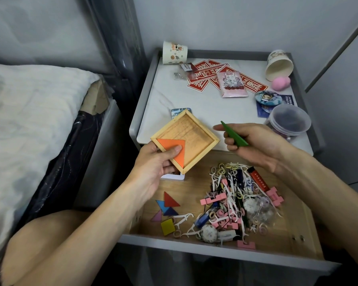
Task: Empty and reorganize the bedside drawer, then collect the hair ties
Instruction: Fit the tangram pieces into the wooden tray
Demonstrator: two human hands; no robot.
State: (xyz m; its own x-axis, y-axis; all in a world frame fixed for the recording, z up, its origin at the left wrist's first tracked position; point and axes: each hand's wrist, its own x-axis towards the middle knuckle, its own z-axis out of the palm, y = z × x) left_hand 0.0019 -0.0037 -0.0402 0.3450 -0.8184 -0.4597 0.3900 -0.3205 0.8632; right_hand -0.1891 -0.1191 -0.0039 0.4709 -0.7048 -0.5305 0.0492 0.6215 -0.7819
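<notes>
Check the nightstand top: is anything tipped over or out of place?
Yes. The paper cup at the back right corner of the nightstand lies on its side, open mouth facing the camera, beside a pink sponge. Nothing appears spilled from it.

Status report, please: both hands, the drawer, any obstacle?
Left hand grips wooden tray, orange triangle inside. Right hand holds green piece. Drawer not emptied: hair ties tangled among floss picks.
</notes>
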